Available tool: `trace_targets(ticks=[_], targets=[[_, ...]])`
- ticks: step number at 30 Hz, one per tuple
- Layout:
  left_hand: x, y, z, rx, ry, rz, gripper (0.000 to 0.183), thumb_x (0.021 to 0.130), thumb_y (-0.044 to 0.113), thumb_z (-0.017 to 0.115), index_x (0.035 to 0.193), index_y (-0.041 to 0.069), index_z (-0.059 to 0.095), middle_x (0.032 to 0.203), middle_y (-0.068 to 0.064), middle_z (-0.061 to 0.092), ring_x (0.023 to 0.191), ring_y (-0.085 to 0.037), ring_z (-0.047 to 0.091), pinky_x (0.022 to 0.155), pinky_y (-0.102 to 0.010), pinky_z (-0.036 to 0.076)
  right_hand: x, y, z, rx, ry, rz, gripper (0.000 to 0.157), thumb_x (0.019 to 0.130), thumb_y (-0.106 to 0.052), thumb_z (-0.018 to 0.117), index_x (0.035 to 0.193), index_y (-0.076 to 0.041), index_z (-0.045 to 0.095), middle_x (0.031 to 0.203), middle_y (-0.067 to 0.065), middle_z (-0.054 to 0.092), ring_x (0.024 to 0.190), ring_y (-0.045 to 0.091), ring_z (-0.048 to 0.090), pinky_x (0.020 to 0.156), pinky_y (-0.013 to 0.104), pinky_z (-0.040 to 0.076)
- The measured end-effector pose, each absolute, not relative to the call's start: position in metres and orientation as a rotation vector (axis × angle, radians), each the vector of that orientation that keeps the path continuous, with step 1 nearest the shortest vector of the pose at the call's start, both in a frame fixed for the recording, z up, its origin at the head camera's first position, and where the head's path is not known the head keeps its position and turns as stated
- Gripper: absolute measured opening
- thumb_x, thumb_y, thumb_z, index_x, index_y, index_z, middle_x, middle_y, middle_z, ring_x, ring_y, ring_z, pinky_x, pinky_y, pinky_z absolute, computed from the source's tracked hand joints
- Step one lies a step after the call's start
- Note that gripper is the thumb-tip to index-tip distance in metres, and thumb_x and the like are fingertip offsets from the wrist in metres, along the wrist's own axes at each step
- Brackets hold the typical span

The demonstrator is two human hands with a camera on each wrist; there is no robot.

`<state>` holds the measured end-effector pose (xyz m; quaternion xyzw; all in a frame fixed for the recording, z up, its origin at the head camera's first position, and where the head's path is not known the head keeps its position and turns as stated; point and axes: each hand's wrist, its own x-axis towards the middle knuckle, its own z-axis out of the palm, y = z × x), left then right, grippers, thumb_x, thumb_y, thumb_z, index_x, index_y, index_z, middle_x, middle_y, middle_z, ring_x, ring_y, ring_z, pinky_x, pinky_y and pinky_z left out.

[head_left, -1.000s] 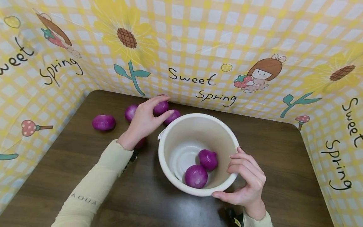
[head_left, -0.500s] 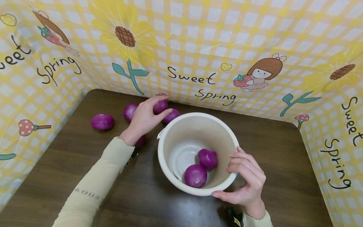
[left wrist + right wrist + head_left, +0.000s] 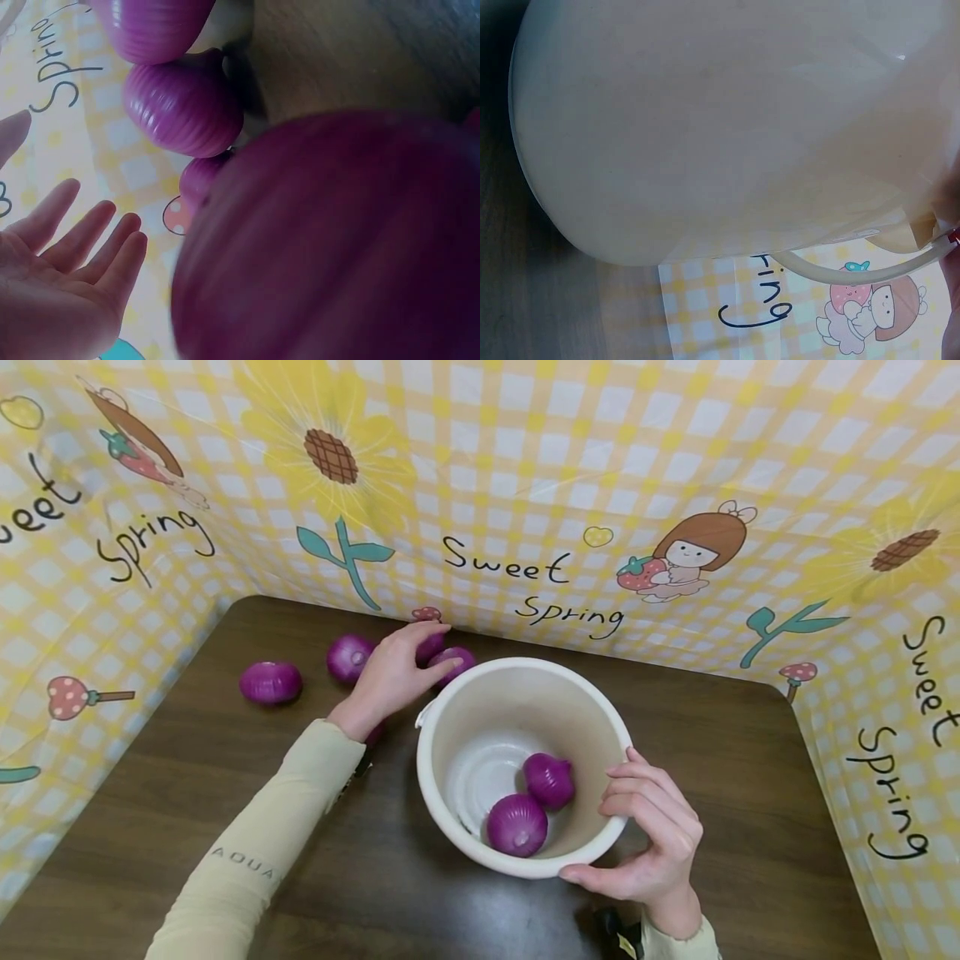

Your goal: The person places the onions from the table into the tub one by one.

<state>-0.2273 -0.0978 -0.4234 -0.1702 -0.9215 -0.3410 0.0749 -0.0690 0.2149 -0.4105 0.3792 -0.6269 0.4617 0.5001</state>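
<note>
Cream-white bucket point(image 3: 426, 760), lower centre-right of the frame: its rim is gripped at the lower right by the right hand point(image 3: 652, 831). The fingers curl over the rim to the inner wall; the thumb bears on the outer edge. The left hand point(image 3: 393, 675), upper centre-left, is widely opened and holds nothing; fingers are extended, thumb set apart. In the left wrist view, a gap shows between these fingers and the onions.

Onion positions, relative to the left hand: one rear onion point(image 3: 431, 648) is partly covered by the fingers. A second onion point(image 3: 454, 663) is located beyond the thumb, just beside the bucket. A third onion point(image 3: 347, 658) is immediately left of the hand. A partly hidden onion point(image 3: 375, 732) is below the wrist. An outlying onion point(image 3: 271, 682) is well apart, further left.

Inside the bucket, a pointed onion point(image 3: 549, 781) and a round onion point(image 3: 517, 827) rest together at lower right.

Support surface: brown wood-grain table point(image 3: 750, 793). Surround: yellow-and-white checked cloth point(image 3: 510, 468). The right wrist view shows the bucket's curved handle point(image 3: 855, 276) at lower right.
</note>
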Motion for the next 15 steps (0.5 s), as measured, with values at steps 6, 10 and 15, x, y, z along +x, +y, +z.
trace_targets(ticks=[6, 10, 15], targets=[[-0.2295, -0.0955, -0.4267, -0.524, -2.797, -0.99, 0.064, 0.09, 0.045, 0.077, 0.141, 0.009, 0.06, 0.142, -0.008, 0.059, 0.134, -0.029, 0.05, 0.113, -0.047, 0.037, -0.069, 0.214, -0.4081, 0.923, -1.511, 1.116, 0.064, 0.064, -0.054, 0.093, 0.061, 0.002, 0.061, 0.063, 0.01, 0.061, 0.07, 0.036, 0.061, 0.097, 0.05, 0.053], [-0.2308, -0.0953, -0.429, -0.513, -2.814, -0.981, 0.063, 0.091, 0.044, 0.076, 0.141, 0.009, 0.06, 0.141, -0.008, 0.059, 0.133, -0.03, 0.051, 0.112, -0.048, 0.038, -0.0688, 0.2139, -0.4073, 0.923, -1.512, 1.116, 0.064, 0.065, -0.054, 0.093, 0.061, 0.002, 0.061, 0.063, 0.009, 0.061, 0.07, 0.036, 0.061, 0.098, 0.049, 0.053], [-0.2322, -0.0944, -0.432, -0.51, -2.826, -0.979, 0.062, 0.092, 0.043, 0.076, 0.141, 0.009, 0.06, 0.141, -0.008, 0.06, 0.132, -0.03, 0.051, 0.112, -0.047, 0.038, -0.069, 0.2143, -0.4075, 0.923, -1.512, 1.116, 0.064, 0.064, -0.054, 0.093, 0.061, 0.002, 0.061, 0.063, 0.01, 0.061, 0.07, 0.036, 0.061, 0.097, 0.05, 0.053]])
